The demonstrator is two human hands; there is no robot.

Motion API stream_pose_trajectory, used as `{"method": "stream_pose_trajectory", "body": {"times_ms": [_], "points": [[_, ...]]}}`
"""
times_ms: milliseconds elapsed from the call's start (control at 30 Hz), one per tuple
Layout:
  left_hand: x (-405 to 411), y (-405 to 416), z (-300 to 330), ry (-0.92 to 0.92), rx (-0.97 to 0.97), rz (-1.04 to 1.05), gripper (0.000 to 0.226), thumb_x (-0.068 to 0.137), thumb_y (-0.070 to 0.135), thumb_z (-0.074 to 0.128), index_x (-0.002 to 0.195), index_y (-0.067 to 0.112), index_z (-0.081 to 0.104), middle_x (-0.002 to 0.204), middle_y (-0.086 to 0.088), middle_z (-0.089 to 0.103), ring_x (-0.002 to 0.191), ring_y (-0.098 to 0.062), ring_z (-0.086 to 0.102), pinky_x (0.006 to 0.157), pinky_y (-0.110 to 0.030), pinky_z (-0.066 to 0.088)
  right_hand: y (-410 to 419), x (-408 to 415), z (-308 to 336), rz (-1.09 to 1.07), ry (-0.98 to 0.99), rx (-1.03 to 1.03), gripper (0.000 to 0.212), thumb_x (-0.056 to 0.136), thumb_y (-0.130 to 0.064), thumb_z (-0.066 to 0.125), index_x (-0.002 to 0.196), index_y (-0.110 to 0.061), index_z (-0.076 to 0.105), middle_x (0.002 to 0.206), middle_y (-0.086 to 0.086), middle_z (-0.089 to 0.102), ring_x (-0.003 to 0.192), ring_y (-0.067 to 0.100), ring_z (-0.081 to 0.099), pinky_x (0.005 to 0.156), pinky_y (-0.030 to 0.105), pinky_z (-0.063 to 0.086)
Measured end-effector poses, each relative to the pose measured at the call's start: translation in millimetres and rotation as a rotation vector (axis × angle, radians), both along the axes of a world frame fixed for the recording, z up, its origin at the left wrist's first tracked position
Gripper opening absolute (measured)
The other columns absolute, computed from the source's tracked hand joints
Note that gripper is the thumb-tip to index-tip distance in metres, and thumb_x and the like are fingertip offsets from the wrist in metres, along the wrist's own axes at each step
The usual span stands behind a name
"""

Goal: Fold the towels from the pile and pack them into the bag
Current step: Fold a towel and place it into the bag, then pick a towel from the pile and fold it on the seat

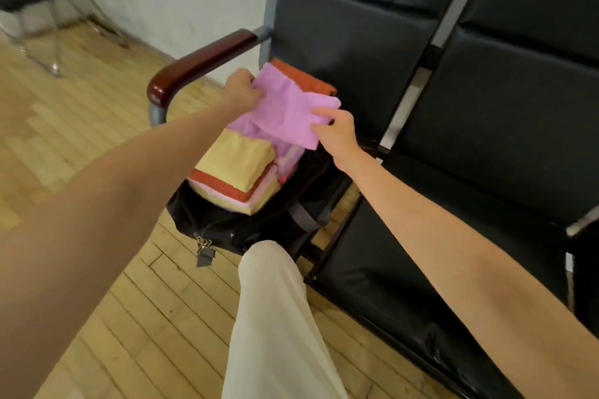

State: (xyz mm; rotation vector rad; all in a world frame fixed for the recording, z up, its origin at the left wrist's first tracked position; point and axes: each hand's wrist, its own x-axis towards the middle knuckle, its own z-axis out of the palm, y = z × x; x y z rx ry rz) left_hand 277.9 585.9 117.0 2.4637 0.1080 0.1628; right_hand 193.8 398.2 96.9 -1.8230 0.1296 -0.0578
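- Midway over the seat: pink towel (285,110), gripped at its far corner by left hand (241,91) and pinched at its near edge by right hand (337,134), held above the open black bag (246,223).
- Already stacked in the bag's mouth: folded towels (240,172) in yellow, red and pale pink.
- Just behind, on the seat: folded red towel (304,78), partly hidden by the pink one.
- Propped on the end seat of a black bench (453,146), beside its dark wooden armrest (201,61): the bag itself.
- Below: pale trouser leg (275,317) over wooden floor (81,100).
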Motion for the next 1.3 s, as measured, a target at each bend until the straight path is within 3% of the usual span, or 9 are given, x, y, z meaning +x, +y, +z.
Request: {"method": "stream_pose_trajectory", "body": {"times_ms": [133,300,433,600,800,933,1067,1200,1300], "points": [[20.7,26.8,-8.8,0.045,0.005,0.054,0.032,0.091,0.019,0.055,0.114,-0.003,0.056,0.114,-0.019,0.06,0.107,-0.031,0.056,0.08,-0.034,0.039,28.4,26.7,-0.9,0.04,-0.023,-0.02,0.039,0.085,0.005,0.054,0.124,0.0,0.059,0.125,0.012,0.057,0.115,0.022,0.054,0.09,0.026,0.047],[35.4,43.2,-37.4,0.03,-0.024,0.091,0.023,0.087,0.016,0.053,0.093,-0.005,0.058,0.103,-0.029,0.062,0.098,-0.039,0.061,0.074,-0.039,0.044,49.0,42.1,-21.9,0.069,0.029,-0.044,0.034,0.088,0.004,0.052,0.121,0.006,0.059,0.128,0.02,0.055,0.118,0.026,0.054,0.09,0.028,0.046],[36.0,42.0,-54.5,0.033,0.067,0.157,0.023,0.089,0.013,0.05,0.103,-0.003,0.059,0.107,-0.024,0.063,0.101,-0.04,0.059,0.079,-0.044,0.045,53.3,44.8,-42.1,0.169,0.068,-0.117,0.038,0.092,0.004,0.044,0.13,0.004,0.051,0.132,0.022,0.052,0.119,0.029,0.052,0.095,0.033,0.044],[26.4,26.5,-51.5,0.003,0.29,0.206,0.028,0.089,0.006,0.05,0.114,0.0,0.058,0.117,-0.02,0.061,0.113,-0.038,0.054,0.091,-0.044,0.044,37.9,43.1,-49.0,0.197,0.108,-0.092,0.049,0.089,-0.006,0.059,0.137,-0.007,0.047,0.14,0.013,0.046,0.126,0.023,0.048,0.105,0.034,0.041],[-38.6,-28.7,-53.2,-0.212,0.2,-0.142,0.048,0.084,0.002,0.053,0.132,0.002,0.051,0.129,-0.022,0.054,0.116,-0.039,0.05,0.094,-0.044,0.037,-32.3,2.7,-48.1,0.138,0.111,-0.283,0.053,0.095,-0.017,0.054,0.144,-0.007,0.036,0.147,0.01,0.04,0.134,0.026,0.039,0.11,0.037,0.034],[-90.0,-70.2,-57.5,-0.233,0.172,-0.368,0.049,0.084,0.008,0.059,0.132,0.001,0.053,0.131,-0.022,0.055,0.118,-0.04,0.051,0.099,-0.043,0.039,-104.6,-51.9,-57.3,0.009,0.226,-0.396,0.057,0.095,-0.012,0.052,0.147,-0.007,0.03,0.148,0.012,0.038,0.136,0.026,0.037,0.105,0.028,0.033],[-137.6,-127.7,-69.0,-0.043,0.235,-0.488,0.054,0.088,0.015,0.06,0.14,0.005,0.044,0.137,-0.017,0.052,0.125,-0.036,0.047,0.103,-0.045,0.04,-172.1,-134.4,-62.6,-0.098,0.358,-0.407,0.063,0.094,-0.013,0.054,0.149,-0.009,0.024,0.148,0.012,0.036,0.129,0.026,0.045,0.089,0.021,0.036],[-183.7,-198.2,-97.9,0.189,0.252,-0.673,0.059,0.088,0.019,0.061,0.142,0.009,0.041,0.141,-0.014,0.047,0.126,-0.034,0.047,0.103,-0.045,0.042,-248.2,-224.6,-74.8,-0.168,0.469,-0.464,0.067,0.094,-0.016,0.055,0.15,-0.007,0.019,0.153,0.01,0.029,0.137,0.025,0.035,0.105,0.025,0.031],[-220.2,-259.3,-114.7,0.266,0.246,-0.8,0.062,0.091,0.019,0.06,0.146,0.011,0.034,0.147,-0.013,0.04,0.132,-0.031,0.041,0.11,-0.039,0.036,-309.0,-290.3,-86.2,-0.279,0.56,-0.48,0.068,0.094,-0.017,0.056,0.15,-0.005,0.02,0.149,0.013,0.034,0.133,0.027,0.038,0.102,0.027,0.034]]}}
